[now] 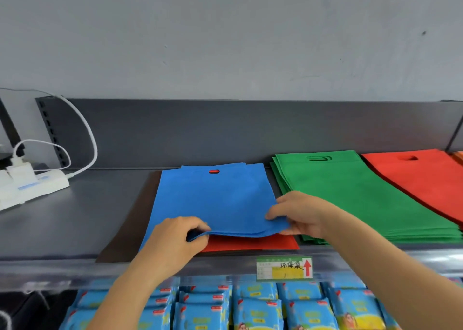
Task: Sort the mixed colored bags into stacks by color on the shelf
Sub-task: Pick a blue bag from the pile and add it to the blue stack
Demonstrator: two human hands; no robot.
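both my left hand [172,237] and right hand [298,214] pinch the blue bags [213,199]; lifting may drag the red bag [250,243] underneath.

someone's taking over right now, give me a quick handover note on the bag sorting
Left hand and right hand: both pinch the near edge of the blue bags, raised off the mixed pile.
Under them: a red bag, and a brown bag sticking out to the left.
Done: green stack and red stack to the right on the shelf.
Left: no blue stack visible yet; place blue, then red and brown.
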